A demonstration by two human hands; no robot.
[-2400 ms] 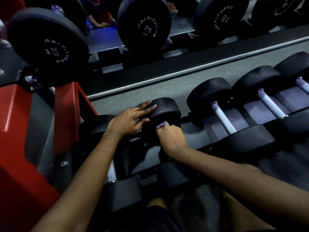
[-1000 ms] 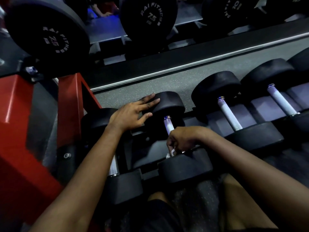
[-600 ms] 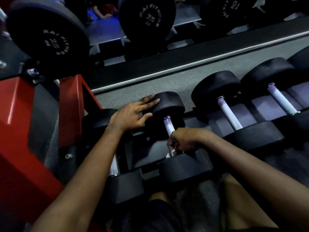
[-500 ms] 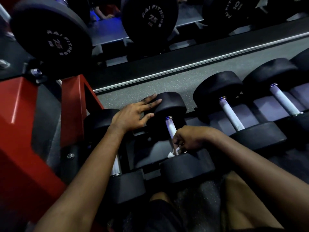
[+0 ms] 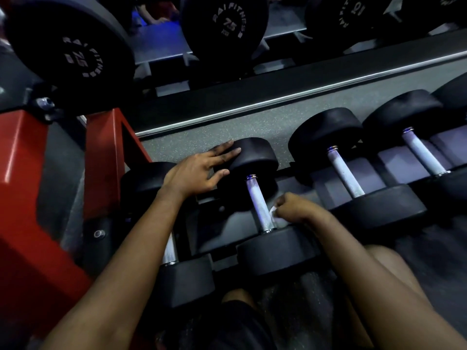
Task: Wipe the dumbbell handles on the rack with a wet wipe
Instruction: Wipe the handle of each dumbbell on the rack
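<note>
Rack's (image 5: 106,152) left end: left hand (image 5: 199,170) flat on the dumbbell head (image 5: 255,157); right hand (image 5: 295,208), clutching the wet wipe (image 5: 274,213), has come off the handle (image 5: 257,200), which is likely done.

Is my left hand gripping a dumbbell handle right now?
No, the left hand lies with straight fingers on the far dumbbell head, away from the handle.
</note>
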